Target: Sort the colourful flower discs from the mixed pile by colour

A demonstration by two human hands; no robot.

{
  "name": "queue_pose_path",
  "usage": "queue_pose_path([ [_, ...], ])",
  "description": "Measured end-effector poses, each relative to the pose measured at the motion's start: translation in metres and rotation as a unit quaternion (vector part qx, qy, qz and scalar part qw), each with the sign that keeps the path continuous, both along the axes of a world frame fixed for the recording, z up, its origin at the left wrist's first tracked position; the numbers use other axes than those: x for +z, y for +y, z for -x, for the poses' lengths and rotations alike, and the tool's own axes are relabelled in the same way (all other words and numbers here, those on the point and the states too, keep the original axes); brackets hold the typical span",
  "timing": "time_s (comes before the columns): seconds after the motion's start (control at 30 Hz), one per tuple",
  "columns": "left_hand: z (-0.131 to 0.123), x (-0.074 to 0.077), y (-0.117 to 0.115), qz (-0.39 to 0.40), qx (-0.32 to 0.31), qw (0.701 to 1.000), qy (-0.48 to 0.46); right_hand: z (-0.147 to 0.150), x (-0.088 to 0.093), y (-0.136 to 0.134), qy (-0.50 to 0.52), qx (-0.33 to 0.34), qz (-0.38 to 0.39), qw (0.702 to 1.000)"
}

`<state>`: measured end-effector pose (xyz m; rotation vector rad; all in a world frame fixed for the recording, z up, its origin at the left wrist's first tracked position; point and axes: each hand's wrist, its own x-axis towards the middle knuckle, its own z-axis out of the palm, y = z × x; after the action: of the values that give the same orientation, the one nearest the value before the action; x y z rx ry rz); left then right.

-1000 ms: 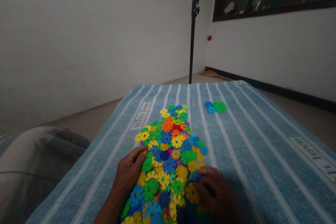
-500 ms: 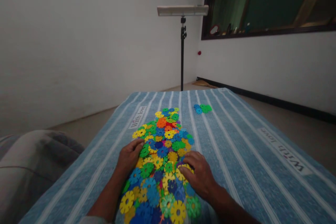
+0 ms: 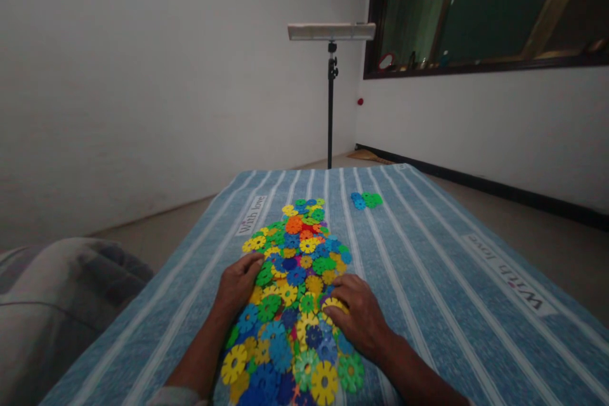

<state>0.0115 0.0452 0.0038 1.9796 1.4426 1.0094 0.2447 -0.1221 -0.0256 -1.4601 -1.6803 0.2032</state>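
Observation:
A heap of flat, flower-shaped plastic discs [image 3: 295,279] in yellow, blue, green, orange and red lies on a blue striped cloth [image 3: 428,279]. My left hand [image 3: 238,282] rests on the heap's left edge, fingers loosely curled over the discs, nothing clearly held. My right hand [image 3: 359,314] lies on the heap's right side, its fingertips pinching a yellow disc [image 3: 333,306]. A small separate group of blue and green discs [image 3: 365,200] sits farther away to the right.
The cloth, printed "With love", covers a bed or table. A grey cushion or blanket [image 3: 57,304] lies at the left. A light panel on a black stand [image 3: 330,89] is beyond the far edge. A dark window [image 3: 476,6] is at upper right.
The view has tilted up, so more wall and window show. My right hand has moved up and left onto the heap and taken hold of a yellow disc. My left hand has stayed put.

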Motion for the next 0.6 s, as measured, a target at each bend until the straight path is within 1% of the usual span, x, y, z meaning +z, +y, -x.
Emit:
queue_pose_path([
  [0.2,0.002,-0.001,0.001,-0.019,-0.003,1.000,0.007,0.001,-0.002,0.001,0.038,-0.014,-0.009,0.999],
  [0.37,0.002,-0.004,0.002,-0.018,-0.007,1.000,-0.003,0.000,0.004,0.000,0.087,-0.021,-0.014,0.996],
  [0.47,0.002,-0.007,0.003,-0.015,-0.001,1.000,-0.007,-0.006,0.009,0.000,0.134,-0.041,-0.002,0.990],
  [0.6,0.002,-0.010,0.003,-0.013,-0.002,1.000,-0.011,-0.015,0.013,0.000,0.196,-0.067,0.034,0.978],
])
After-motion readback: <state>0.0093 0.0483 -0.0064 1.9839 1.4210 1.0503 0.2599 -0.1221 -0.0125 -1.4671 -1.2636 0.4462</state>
